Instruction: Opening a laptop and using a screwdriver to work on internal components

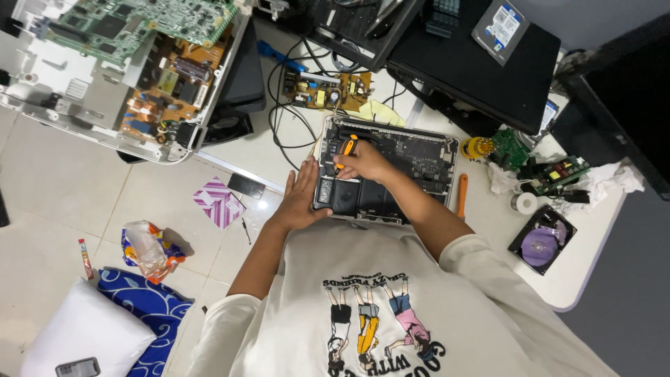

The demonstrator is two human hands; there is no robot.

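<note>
Right fingers: clenched round an orange-handled screwdriver point(347, 150), tip down inside the laptop; right hand point(364, 162) sits over the upper-left part of the open chassis.
Left fingers: released and flat, gripping nothing; left hand point(301, 199) presses on the laptop's left edge, at 8 o'clock from the right hand.
Laptop point(419, 162): lies bottom up on the table, back cover off, dark board and battery cells exposed; it is directly ahead of the person's chest.
Progress: judged from the open case, the cover is already removed and internal screws are being worked; the board and battery remain seated, and no loose screws can be made out.
Second tool point(461, 195): orange handle lying on the table just beside the laptop's right edge, at 3 o'clock.
Small board point(324, 89): yellowish circuit board with black cables, at 11 o'clock from the laptop.
Hard drive point(541, 241): opened, platter showing, at 4 o'clock, near the table's corner.
Tape roll point(524, 203): white, between the laptop and the hard drive.
Table point(586, 269): white, rounded corner, crowded with green boards and crumpled tissue at 2 o'clock.
Black case point(481, 70): at 1 o'clock, with a bare drive on top.
Floor: pale tiles; an opened chassis point(125, 70) with boards at 10 o'clock, a pillow point(84, 331) at 8 o'clock.
</note>
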